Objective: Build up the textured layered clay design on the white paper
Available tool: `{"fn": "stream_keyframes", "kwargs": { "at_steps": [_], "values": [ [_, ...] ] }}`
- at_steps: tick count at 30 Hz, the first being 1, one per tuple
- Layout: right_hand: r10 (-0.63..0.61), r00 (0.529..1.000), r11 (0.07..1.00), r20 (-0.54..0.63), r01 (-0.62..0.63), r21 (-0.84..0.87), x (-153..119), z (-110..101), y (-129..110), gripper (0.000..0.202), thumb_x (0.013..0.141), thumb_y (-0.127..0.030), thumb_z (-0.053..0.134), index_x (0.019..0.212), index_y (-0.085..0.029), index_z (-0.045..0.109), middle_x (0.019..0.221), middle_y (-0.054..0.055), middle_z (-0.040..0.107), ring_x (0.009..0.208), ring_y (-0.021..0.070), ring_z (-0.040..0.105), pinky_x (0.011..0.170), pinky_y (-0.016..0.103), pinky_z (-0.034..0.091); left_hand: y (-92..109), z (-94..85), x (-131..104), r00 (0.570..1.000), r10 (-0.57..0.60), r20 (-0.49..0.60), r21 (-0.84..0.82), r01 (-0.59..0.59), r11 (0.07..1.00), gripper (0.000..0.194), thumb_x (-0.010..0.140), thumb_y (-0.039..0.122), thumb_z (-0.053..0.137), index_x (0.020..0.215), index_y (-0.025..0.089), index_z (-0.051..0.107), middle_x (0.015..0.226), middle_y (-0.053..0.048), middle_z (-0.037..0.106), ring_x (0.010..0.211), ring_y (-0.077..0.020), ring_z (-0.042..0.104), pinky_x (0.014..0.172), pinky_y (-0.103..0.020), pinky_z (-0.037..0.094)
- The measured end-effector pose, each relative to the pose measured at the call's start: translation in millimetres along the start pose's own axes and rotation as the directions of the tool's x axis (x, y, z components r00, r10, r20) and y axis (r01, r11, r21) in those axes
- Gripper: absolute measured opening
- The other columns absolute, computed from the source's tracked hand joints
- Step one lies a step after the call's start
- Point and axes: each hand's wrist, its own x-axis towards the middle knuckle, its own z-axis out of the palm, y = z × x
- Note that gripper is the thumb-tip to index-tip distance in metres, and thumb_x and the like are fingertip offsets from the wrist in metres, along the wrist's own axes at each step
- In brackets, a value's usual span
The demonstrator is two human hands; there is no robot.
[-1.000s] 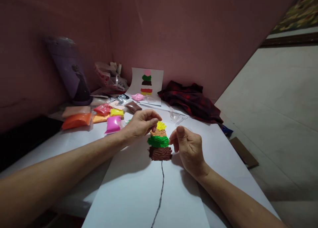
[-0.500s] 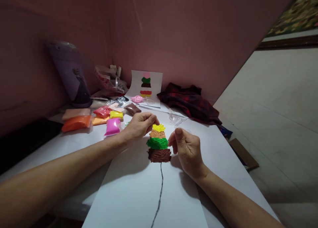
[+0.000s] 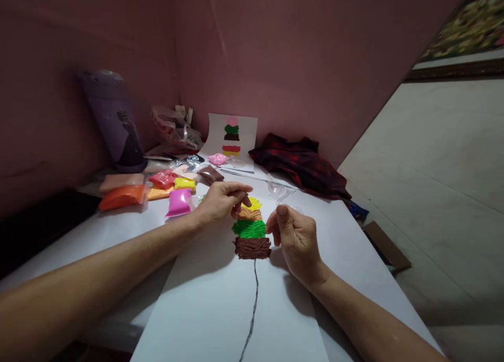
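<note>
On a white sheet [image 3: 220, 304] lies a stack of textured clay bands: yellow [image 3: 254, 203], orange [image 3: 250, 214], green [image 3: 249, 229] and brown [image 3: 252, 248]. A twisted dark strand [image 3: 255, 299] runs down from the brown band. My left hand [image 3: 226, 200] is over the left edge of the yellow and orange bands, index finger stretched out and the other fingers bent. Nothing can be made out in it. My right hand [image 3: 293, 236] is curled at the right edge of the green band, thumb up; whatever its fingertips hold is hidden or too small to name.
Clay packets, including orange [image 3: 122, 197], magenta [image 3: 179, 202] and brown [image 3: 210, 174], lie at the left. Behind stand a purple container [image 3: 114, 120] and a propped sheet with coloured bands [image 3: 250, 131]. A dark red plaid cloth [image 3: 299, 162] lies back right, near clear plastic [image 3: 279, 188].
My left index finger has straightened and lifted from the yellow band, while the other fingers have come down beside the orange band. My right hand has hardly moved.
</note>
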Motion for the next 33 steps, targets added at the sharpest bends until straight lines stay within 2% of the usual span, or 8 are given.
{"fn": "stream_keyframes", "kwargs": {
  "at_steps": [4,10,16,20,27,33],
  "values": [
    [-0.003,1.0,1.0,0.011,0.003,-0.012,0.0,-0.6,0.3,0.046,0.095,-0.04,0.034,0.06,-0.018,0.055,0.051,-0.002,0.05,0.046,0.0093,0.047,0.05,0.024,0.037,-0.3,-0.9,0.0,0.996,-0.033,0.083,0.031,0.031,0.999,0.019,0.074,0.017,0.061,0.091,0.009,0.063,0.073,-0.005,0.069,0.05,-0.0087,0.056,0.045,-0.021,0.045],
    [-0.001,1.0,1.0,0.013,0.001,-0.023,0.0,-0.7,0.0,0.047,0.095,-0.042,0.034,0.059,-0.019,0.055,0.049,-0.001,0.05,0.046,0.0097,0.047,0.049,0.024,0.038,1.6,-2.1,-2.3,0.993,-0.041,0.109,0.082,0.032,0.996,0.011,0.071,0.022,0.064,0.074,0.011,0.06,0.062,-0.002,0.067,0.046,-0.0076,0.054,0.042,-0.018,0.042],
    [0.011,1.0,1.0,0.02,-0.012,0.014,-0.4,-0.1,1.7,0.046,0.094,-0.042,0.035,0.06,-0.018,0.055,0.054,-0.001,0.052,0.045,0.0087,0.046,0.047,0.023,0.037,3.4,-0.1,-3.8,0.995,-0.018,0.103,0.134,0.004,0.991,0.026,0.082,0.031,0.052,0.063,0.014,0.053,0.045,0.001,0.058,0.033,-0.0049,0.041,0.037,-0.017,0.032],
    [0.013,1.0,1.0,0.022,-0.013,0.011,-0.3,-0.1,1.2,0.046,0.094,-0.042,0.035,0.06,-0.018,0.055,0.053,0.0,0.052,0.045,0.0089,0.046,0.047,0.024,0.038,2.4,-0.2,-4.5,0.99,0.043,0.131,0.149,-0.062,0.987,0.039,0.087,0.038,0.043,0.055,0.017,0.047,0.036,0.003,0.048,0.031,-0.0046,0.036,0.035,-0.017,0.026],
    [0.036,0.999,0.997,-0.001,-0.036,0.061,-0.5,0.6,2.5,0.046,0.094,-0.044,0.036,0.062,-0.018,0.056,0.055,0.0,0.053,0.044,0.0082,0.046,0.045,0.022,0.037,3.3,-1.6,-6.9,0.986,0.097,0.132,0.166,-0.119,0.979,0.052,0.088,0.047,0.041,0.045,0.017,0.042,0.034,0.004,0.04,0.033,-0.0041,0.036,0.04,-0.018,0.028],
    [0.155,0.985,0.968,-0.07,-0.137,0.209,0.9,2.8,-1.4,0.049,0.091,-0.051,0.038,0.06,-0.017,0.056,0.049,-0.001,0.053,0.038,0.0074,0.043,0.039,0.021,0.034,8.6,-0.6,-9.4,0.996,0.082,0.047,0.166,-0.088,0.982,0.057,0.081,0.058,0.046,0.042,0.018,0.04,0.032,0.004,0.039,0.031,-0.0045,0.035,0.037,-0.02,0.025]
  ]
}}
